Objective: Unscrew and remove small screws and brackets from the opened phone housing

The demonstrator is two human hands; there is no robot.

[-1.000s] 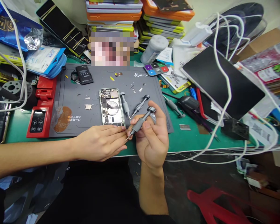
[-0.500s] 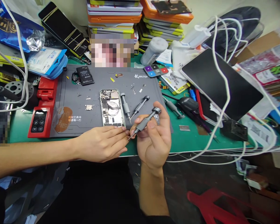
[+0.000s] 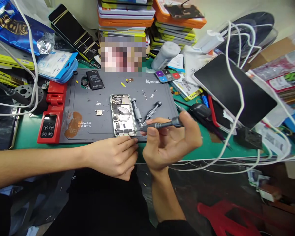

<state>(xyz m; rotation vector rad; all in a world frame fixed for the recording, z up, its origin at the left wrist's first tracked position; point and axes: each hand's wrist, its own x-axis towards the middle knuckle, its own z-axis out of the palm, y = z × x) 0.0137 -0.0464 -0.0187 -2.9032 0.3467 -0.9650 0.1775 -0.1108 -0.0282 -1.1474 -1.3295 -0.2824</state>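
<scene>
Over on the left, a red block-shaped device with a glossy black control panel [image 3: 49,126] sits beside the dark grey, smooth, thin work mat [image 3: 88,131]. Next, a flat black rectangular battery [image 3: 95,79], likely dense for its size and best taken by its side edges, never bent. Then the left hand [image 3: 113,157], palm down, fingers together and bent; its grip is nearly closed, but whether anything is pinched underneath, I cannot tell. Just above its fingertips lies the opened slim phone body with a pale metal rim [image 3: 124,118], flat on the mat near its front edge, a matt round coil amid silver plates and black parts. It should feel light and stiff at the frame, yet fragile inside, so the rim is the place to hold it. Just right of it, two grey ribbed metal screwdrivers [image 3: 137,113] [image 3: 153,110] rest at a slant. And here's the right hand [image 3: 172,144], its grip closed round a dark grey barrel-shaped screwdriver [image 3: 162,126], thumb against the shaft, a finger curled at the wide cap; that looks slim, rigid, fairly weighty, the ribbing good against slipping. Beyond spreads the smooth green worktop [image 3: 211,150].
</scene>
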